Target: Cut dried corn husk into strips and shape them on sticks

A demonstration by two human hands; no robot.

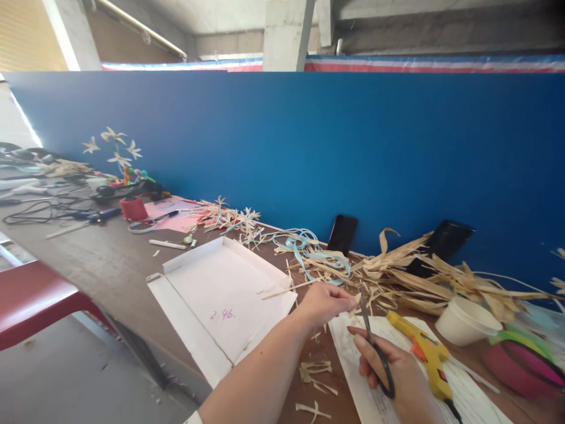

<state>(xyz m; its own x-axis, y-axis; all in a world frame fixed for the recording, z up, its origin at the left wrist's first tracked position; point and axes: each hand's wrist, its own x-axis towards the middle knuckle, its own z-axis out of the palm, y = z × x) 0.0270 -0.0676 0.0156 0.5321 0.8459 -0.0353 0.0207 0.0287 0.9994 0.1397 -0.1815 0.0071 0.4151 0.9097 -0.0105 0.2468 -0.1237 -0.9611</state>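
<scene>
My left hand (325, 304) is closed in a pinch on a small pale piece of dried husk (357, 301). In my right hand (399, 377) is a pair of dark-handled scissors (367, 321), its blades pointing up beside that piece. Whether the blades touch the husk I cannot tell. Under the right hand lies a printed paper sheet (344, 341), with a yellow glue gun (424, 351) resting on it. Thin husk offcuts (316, 371) are scattered on the brown table between my forearms. A bundle of dried husks (397, 268) lies beyond my hands.
An open white box lid (229, 277) marked "2 46." lies left. Light blue ribbon (304, 250) and a phone (342, 234) are by the blue partition (282, 147). A white cup (467, 321) and a pink container (521, 365) stand right. A red chair (39, 294) is left.
</scene>
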